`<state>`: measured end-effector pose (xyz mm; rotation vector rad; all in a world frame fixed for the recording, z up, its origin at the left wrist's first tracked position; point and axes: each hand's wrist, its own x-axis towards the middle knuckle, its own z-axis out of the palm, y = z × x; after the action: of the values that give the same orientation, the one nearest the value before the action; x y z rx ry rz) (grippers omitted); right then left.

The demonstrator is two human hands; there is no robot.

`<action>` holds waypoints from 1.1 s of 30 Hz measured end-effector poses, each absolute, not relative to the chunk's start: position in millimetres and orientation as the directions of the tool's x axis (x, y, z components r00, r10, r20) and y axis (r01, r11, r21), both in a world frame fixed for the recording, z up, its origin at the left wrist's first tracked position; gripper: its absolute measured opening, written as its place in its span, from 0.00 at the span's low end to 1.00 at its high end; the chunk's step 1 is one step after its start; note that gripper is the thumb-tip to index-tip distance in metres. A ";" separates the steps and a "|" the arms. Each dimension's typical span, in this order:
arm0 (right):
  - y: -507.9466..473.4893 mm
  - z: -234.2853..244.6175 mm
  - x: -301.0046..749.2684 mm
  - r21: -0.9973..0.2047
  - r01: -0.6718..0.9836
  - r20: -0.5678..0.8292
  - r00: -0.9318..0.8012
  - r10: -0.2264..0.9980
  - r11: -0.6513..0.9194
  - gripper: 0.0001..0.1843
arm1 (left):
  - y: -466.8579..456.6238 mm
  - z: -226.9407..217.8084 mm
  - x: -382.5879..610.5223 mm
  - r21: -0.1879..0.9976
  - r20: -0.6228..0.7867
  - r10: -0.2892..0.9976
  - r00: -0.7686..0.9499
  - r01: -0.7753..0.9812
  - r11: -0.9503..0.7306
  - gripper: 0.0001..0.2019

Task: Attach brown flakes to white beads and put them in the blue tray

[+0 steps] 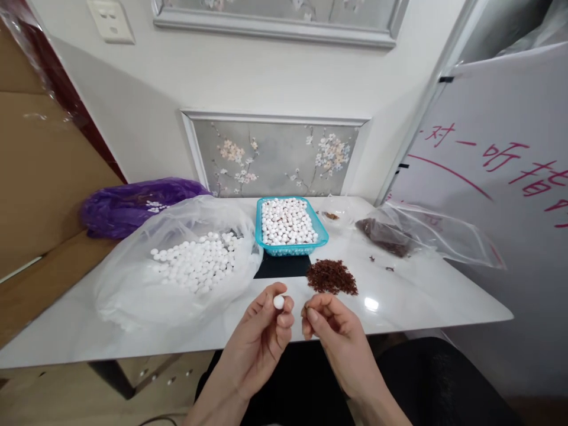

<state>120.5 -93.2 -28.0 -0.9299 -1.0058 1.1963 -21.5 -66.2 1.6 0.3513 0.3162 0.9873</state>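
Observation:
Between the thumb and fingers of my left hand [262, 338] is a small white ball [278, 302], held above the table's front edge. Close by on the right, my right hand [339, 331] is closed in a pinch, and whatever is between its fingertips is too small to make out. Just beyond that hand lies a pile of small dark reddish-brown pieces [332, 277]. A blue plastic basket [323, 235] full of white balls, some with brown spots showing, stands farther back. On the left, an open clear plastic bag [133, 296] holds many loose white balls [199, 263].
The white table [426, 299] meets the wall at the back. A black flat patch [284, 267] lies before the basket. A zip bag of dark pieces [386, 236] is at right, a purple bag [128, 204] at back left, beside a cardboard box [48, 165]. Several balls lie on the floor.

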 end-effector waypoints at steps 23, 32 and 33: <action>-104.1 -26.1 105.1 -0.988 -0.130 0.087 -0.019 0.996 0.084 0.07 | -84.8 11.1 -33.3 0.535 -0.045 0.894 0.446 -0.745 0.398 0.08; -95.2 -41.5 106.4 -0.997 0.020 0.076 0.023 0.997 0.076 0.11 | -74.8 2.6 -51.9 0.576 -0.095 0.951 0.294 -0.763 0.294 0.08; -94.3 -44.3 107.4 -0.995 0.058 0.083 0.033 0.996 0.081 0.11 | -73.2 4.5 -56.3 0.596 -0.087 0.963 0.254 -0.761 0.254 0.08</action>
<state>107.4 -94.3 -44.3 -1.2057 -1.2624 1.0956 -56.3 -73.2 4.5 0.4884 0.4901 1.2367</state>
